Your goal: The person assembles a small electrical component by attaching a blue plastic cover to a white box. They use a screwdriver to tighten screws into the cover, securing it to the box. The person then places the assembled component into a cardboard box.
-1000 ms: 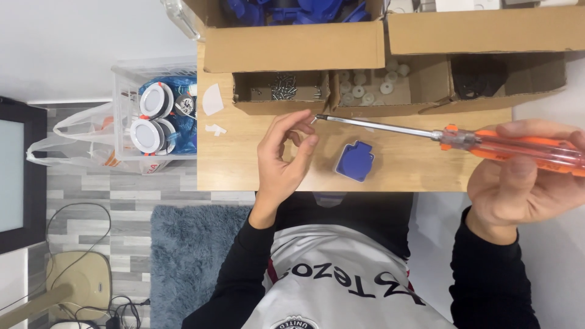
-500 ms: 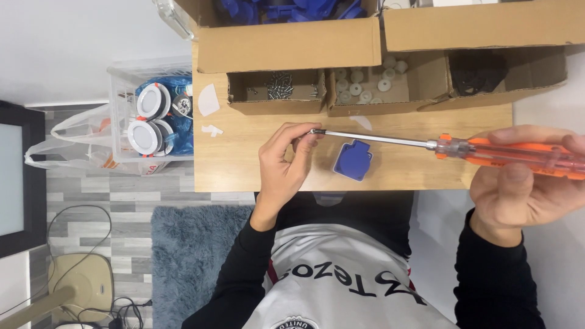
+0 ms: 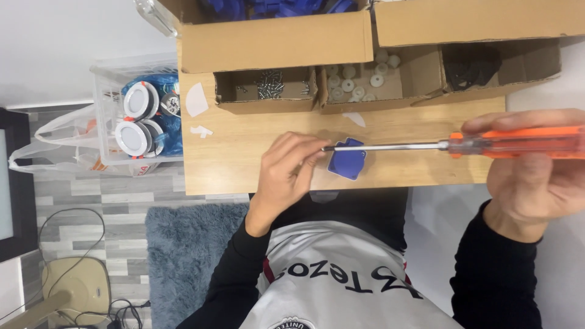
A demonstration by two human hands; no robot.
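Nearest the body, at the bench's near edge, the left hand is curled with its fingertips pinched at the tip of the screwdriver; what is pinched there, if anything, is too small to be made out, so the left grip can only be called closed around the tip. The right hand is clenched on the orange handle, near the bench's right edge, with the shaft held level and lying across the blue plastic part. That part lies on the bench close to the near edge, about midway along it.

The work is judged to be at an early stage: a screw seems to be being set on the tip, and nothing is seen driven into the blue part yet. Whether holes or screws are already in the part cannot be told, since the shaft and fingers cover some of it.

Along the far edge, open cardboard compartments are seen: screws in the left one, white round caps in the middle one, dark pieces in the right one, hard to identify. The larger box behind is cut off by the frame.
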